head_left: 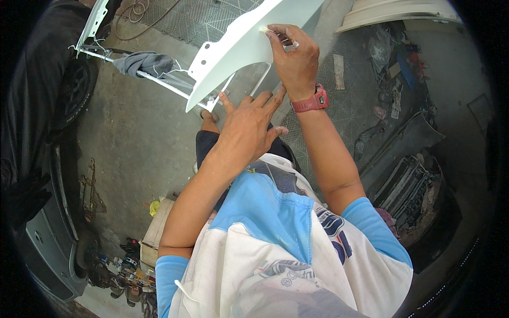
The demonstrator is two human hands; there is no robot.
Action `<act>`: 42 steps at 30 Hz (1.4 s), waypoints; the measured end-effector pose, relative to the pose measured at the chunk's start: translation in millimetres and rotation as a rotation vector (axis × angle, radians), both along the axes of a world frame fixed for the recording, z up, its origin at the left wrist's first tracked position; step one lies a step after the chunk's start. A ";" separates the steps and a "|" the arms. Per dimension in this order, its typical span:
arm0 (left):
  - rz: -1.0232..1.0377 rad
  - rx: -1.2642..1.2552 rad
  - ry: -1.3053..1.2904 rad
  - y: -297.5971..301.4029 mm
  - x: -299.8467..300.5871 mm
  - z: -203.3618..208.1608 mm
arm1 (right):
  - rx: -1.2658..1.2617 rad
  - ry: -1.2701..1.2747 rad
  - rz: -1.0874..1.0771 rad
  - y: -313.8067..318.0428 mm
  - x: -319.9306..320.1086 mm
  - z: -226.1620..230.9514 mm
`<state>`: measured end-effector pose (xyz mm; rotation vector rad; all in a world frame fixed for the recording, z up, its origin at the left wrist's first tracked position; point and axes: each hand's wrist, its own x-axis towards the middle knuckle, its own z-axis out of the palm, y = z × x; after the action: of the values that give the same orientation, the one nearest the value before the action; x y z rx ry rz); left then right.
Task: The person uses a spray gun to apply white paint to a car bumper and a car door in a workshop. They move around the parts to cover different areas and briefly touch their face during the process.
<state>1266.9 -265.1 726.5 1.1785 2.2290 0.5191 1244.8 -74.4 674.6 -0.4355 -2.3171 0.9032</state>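
A pale white-green car fender (233,58) rests on a white metal stand (159,81) in front of me. My right hand (298,58), with a red watch on its wrist, is over the fender's face. Its thumb and fingers pinch a small pale yellowish piece (263,29) against the panel; its exact kind I cannot make out. A whitish scrap also shows between the curled fingers. Below the fender's lower edge, my left hand (248,119) is open with its fingers spread. Whether its fingertips touch the stand or panel edge, I cannot tell.
A grey cloth (146,63) hangs on the stand's bar. On the left are a dark-covered vehicle with a wheel (79,90) and a grey car (50,254). Car parts and scraps (408,185) lie to the right. A hose (139,13) coils on the floor behind.
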 end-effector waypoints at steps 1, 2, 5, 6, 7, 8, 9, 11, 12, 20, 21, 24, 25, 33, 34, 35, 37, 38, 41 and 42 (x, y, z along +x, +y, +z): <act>-0.003 0.000 0.001 0.0 -0.1 0.2 | -0.001 0.003 0.001 -0.2 -0.1 0.3; -0.002 0.005 0.003 -0.1 -0.2 0.4 | -0.001 0.005 0.002 -0.3 -0.2 0.4; 0.002 0.011 0.001 -0.4 -0.1 1.0 | 0.002 0.011 -0.005 -1.0 -0.3 0.6; 0.004 0.003 -0.007 -0.5 0.0 1.3 | 0.003 0.013 -0.008 -1.2 -0.3 0.6; 0.002 0.007 -0.004 -0.6 -0.1 1.6 | 0.002 0.003 -0.008 -1.2 -0.2 0.5; 0.000 0.002 -0.007 -0.6 -0.2 1.9 | 0.002 -0.007 -0.007 -1.0 0.2 0.5; 0.001 -0.001 -0.013 -0.4 -0.4 2.0 | -0.002 -0.018 -0.009 -0.7 0.3 0.4; -0.004 -0.007 -0.016 -0.2 -0.8 1.8 | 0.006 -0.011 -0.007 -0.4 0.4 -0.2; -0.004 -0.009 -0.019 -0.3 -0.9 1.7 | 0.010 -0.004 -0.005 -0.3 0.4 -0.6; -0.005 -0.016 -0.027 0.0 -1.3 1.2 | 0.005 0.012 -0.002 -1.2 -1.1 -1.3; -0.002 -0.012 -0.029 0.0 -1.5 1.3 | 0.002 0.011 -0.003 -1.5 -1.2 -1.0; -0.004 -0.013 -0.025 -0.6 -2.0 1.0 | -0.044 0.057 -0.021 -3.0 -0.7 -0.3; -0.009 -0.007 -0.013 -0.7 -2.0 0.5 | -0.051 0.060 -0.028 -3.2 -0.3 -0.2; -0.043 -0.022 0.016 -1.3 -2.4 -2.3 | -0.076 0.024 -0.029 -1.7 5.8 0.0; -0.049 -0.023 0.027 -1.2 -2.3 -2.3 | -0.077 0.024 -0.022 -1.6 6.2 -0.1; -0.052 -0.028 0.033 -1.0 -2.0 -2.4 | -0.080 0.023 -0.016 -1.6 6.5 -0.3; -0.053 -0.029 0.032 -0.9 -1.8 -2.4 | -0.082 0.019 -0.007 -1.6 6.6 -0.7; -0.050 -0.025 0.027 -0.9 -1.8 -2.4 | -0.079 0.017 -0.004 -1.6 6.3 -1.0; -0.048 -0.027 0.025 -1.0 -1.6 -2.3 | -0.074 0.026 0.010 -1.9 4.8 -2.2; -0.048 -0.036 0.020 -1.0 -1.5 -2.2 | -0.073 0.031 0.015 -1.9 4.2 -2.6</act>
<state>1265.4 -266.1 724.3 1.2205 2.2114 0.4482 1249.0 -76.4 672.0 -0.4322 -2.2674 0.9973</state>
